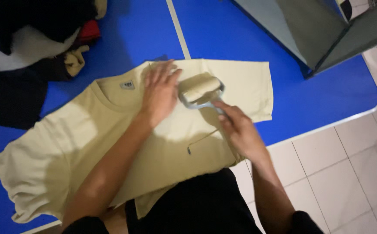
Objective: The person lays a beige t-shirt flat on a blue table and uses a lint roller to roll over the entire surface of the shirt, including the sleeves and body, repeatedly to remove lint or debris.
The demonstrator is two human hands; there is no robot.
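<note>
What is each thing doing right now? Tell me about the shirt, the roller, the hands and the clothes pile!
Beige T-shirt: spread flat on the blue table, one sleeve hanging off the edge.
Lint roller: lying on the shirt, handle gripped.
Left hand: open, pressing the shirt flat.
Right hand: closed around the roller's handle.
Clothes pile: heaped, unfolded.

Pale yellow T-shirt [88,143], blue table [318,99], cream lint roller [200,89], white floor tiles [349,173]

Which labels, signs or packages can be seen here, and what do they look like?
Neck label: small grey rectangle sewn inside the collar of the beige shirt, left of the left hand.
No packages, signs or screens show.
</note>
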